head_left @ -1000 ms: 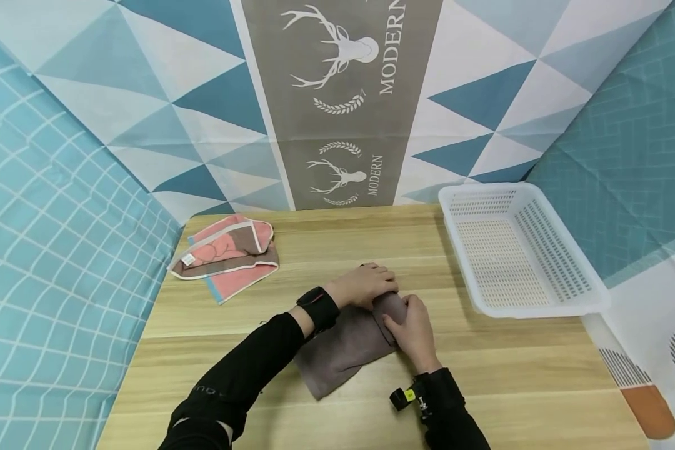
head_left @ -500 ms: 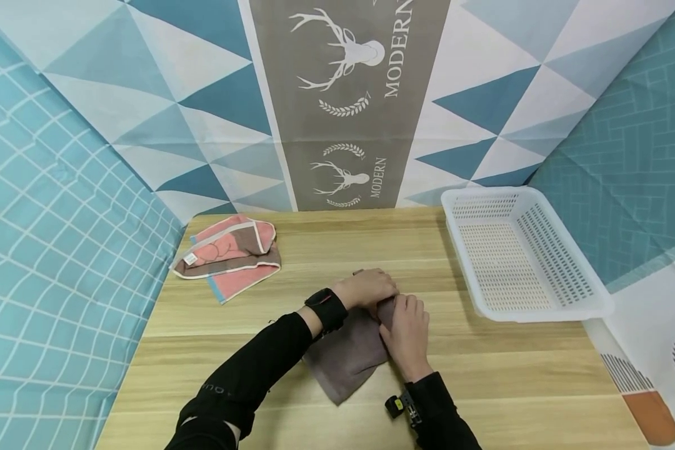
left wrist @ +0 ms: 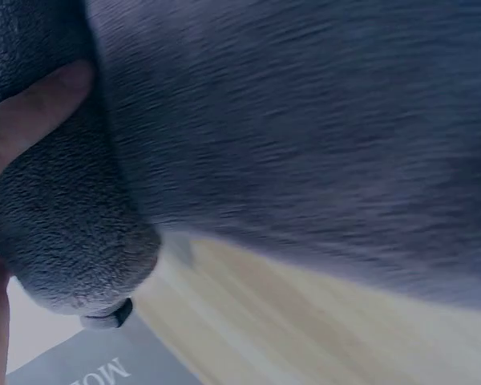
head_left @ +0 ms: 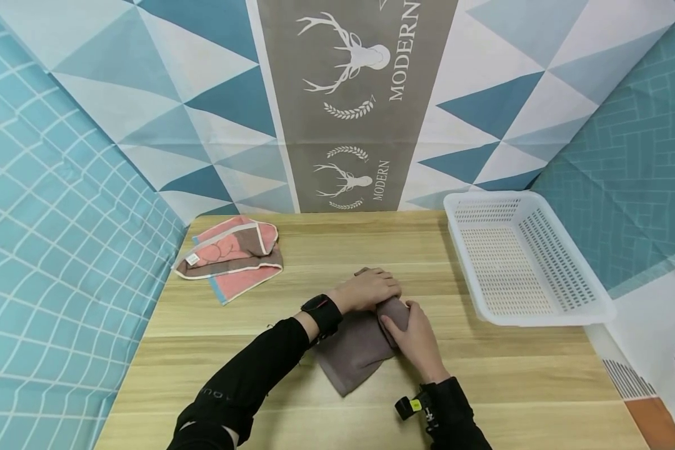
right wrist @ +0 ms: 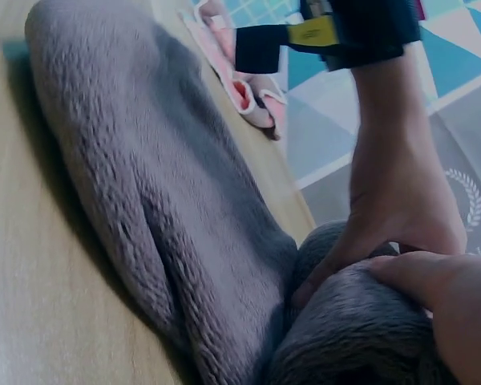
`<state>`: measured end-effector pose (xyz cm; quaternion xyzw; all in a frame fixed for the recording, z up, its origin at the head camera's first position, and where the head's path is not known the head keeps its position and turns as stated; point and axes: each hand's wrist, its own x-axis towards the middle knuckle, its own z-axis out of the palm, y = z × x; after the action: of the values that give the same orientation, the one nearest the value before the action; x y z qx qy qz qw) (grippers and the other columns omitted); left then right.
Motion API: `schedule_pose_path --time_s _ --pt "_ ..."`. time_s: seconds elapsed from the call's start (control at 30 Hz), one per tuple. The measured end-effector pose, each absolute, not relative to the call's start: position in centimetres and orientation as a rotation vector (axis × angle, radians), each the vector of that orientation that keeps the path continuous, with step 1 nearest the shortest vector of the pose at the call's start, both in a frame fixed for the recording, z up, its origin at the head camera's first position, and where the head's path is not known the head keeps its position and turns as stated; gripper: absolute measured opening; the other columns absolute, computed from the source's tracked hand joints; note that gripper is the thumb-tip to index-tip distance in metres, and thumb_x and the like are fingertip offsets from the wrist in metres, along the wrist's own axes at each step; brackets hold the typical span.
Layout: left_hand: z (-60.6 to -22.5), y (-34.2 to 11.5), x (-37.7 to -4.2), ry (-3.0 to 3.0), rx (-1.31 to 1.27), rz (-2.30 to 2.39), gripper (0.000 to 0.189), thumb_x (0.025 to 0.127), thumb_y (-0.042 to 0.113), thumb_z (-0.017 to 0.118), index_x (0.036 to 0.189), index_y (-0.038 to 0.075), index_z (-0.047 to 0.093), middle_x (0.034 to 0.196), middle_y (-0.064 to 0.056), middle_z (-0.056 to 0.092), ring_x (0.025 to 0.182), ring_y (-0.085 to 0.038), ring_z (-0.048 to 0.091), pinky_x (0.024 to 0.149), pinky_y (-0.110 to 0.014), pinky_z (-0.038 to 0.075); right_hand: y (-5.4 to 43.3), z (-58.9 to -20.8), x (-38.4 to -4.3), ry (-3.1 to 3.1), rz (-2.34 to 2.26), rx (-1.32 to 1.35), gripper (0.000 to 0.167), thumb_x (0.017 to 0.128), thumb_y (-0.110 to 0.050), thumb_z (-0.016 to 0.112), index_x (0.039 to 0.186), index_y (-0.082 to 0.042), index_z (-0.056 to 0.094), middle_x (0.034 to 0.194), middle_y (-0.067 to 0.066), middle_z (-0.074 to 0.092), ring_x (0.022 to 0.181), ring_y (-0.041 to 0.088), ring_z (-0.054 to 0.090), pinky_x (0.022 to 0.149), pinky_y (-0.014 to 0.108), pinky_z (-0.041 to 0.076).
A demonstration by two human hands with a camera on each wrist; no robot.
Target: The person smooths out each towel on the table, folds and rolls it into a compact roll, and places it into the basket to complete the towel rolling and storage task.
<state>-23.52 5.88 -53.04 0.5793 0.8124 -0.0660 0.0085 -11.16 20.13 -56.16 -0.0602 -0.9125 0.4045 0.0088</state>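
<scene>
A grey-brown plush towel lies on the table, its far right end rolled up and its near left part flat. My left hand grips the far end of the roll from above, its thumb hidden in the head view. At the roll's near right side, my right hand holds it, thumb on top. The left wrist view shows a finger on the thick rolled part beside the flat cloth. In the right wrist view both hands meet at the roll, and the flat part has a crease.
A pink and brown towel with white edging lies loosely folded at the table's back left. The white perforated plastic basket stands at the back right. Patterned cloths hang behind and beside the wooden table.
Both hands stay at the roll while the right hand shifts its hold slightly. Less of the towel lies flat than a second ago. The head view has shifted a little.
</scene>
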Motion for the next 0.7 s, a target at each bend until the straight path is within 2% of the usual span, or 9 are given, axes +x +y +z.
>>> schedule_pose_path --time_s 0.1,0.23,0.33,0.5,0.57,0.7 --pt "-53.5 5.6 -23.7 2.572 1.834 -0.178 0.034 0.096 0.029 0.067 0.126 0.019 0.057 0.133 0.002 0.059 0.127 -0.016 0.053 0.111 -0.033 0.038 20.2 -56.2 -11.5 -2.862 1.244 -0.173 0.066 0.091 -0.04 0.071 0.133 0.005 0.05 0.128 0.026 0.058 0.119 0.04 0.057 0.098 0.053 0.046" --pt "-53.6 5.2 -23.8 2.566 1.832 -0.129 0.033 0.094 0.028 0.069 0.122 0.018 0.054 0.122 0.003 0.062 0.118 -0.016 0.058 0.106 -0.033 0.042 19.8 -56.3 -11.6 -2.84 1.121 -0.133 0.054 0.086 -0.031 0.078 0.122 0.003 0.056 0.113 0.023 0.062 0.104 0.037 0.061 0.086 0.052 0.052" --pt "-53.1 5.2 -23.7 2.508 1.761 -0.12 0.045 0.086 0.031 0.077 0.123 0.02 0.055 0.119 0.005 0.062 0.116 -0.015 0.059 0.108 -0.033 0.041 19.2 -56.5 -11.5 -2.827 1.032 -0.127 0.052 0.082 -0.027 0.082 0.116 0.002 0.056 0.107 0.02 0.06 0.097 0.034 0.059 0.079 0.05 0.052" --pt "-52.0 5.2 -23.5 2.394 1.54 -0.144 0.069 0.073 0.042 0.088 0.133 0.026 0.058 0.131 0.007 0.06 0.124 -0.015 0.055 0.112 -0.032 0.037 18.1 -57.0 -11.2 -2.793 0.852 -0.041 0.056 0.075 -0.024 0.086 0.114 0.001 0.054 0.105 0.018 0.056 0.095 0.033 0.055 0.078 0.049 0.051" --pt "-51.5 5.2 -23.4 2.366 1.44 -0.124 0.073 0.07 0.042 0.09 0.134 0.029 0.059 0.132 0.009 0.06 0.124 -0.015 0.054 0.109 -0.031 0.04 17.7 -57.3 -11.0 -2.787 0.756 0.0 0.06 0.073 -0.024 0.088 0.115 0.001 0.054 0.103 0.018 0.056 0.094 0.033 0.055 0.077 0.049 0.05" --pt "-50.6 5.1 -23.3 2.319 1.287 -0.06 0.074 0.065 0.039 0.093 0.131 0.031 0.062 0.125 0.012 0.063 0.116 -0.012 0.057 0.099 -0.029 0.047 16.8 -57.5 -10.7 -2.777 0.543 0.05 0.068 0.067 -0.026 0.092 0.117 0.001 0.054 0.102 0.017 0.055 0.094 0.033 0.054 0.075 0.046 0.047"
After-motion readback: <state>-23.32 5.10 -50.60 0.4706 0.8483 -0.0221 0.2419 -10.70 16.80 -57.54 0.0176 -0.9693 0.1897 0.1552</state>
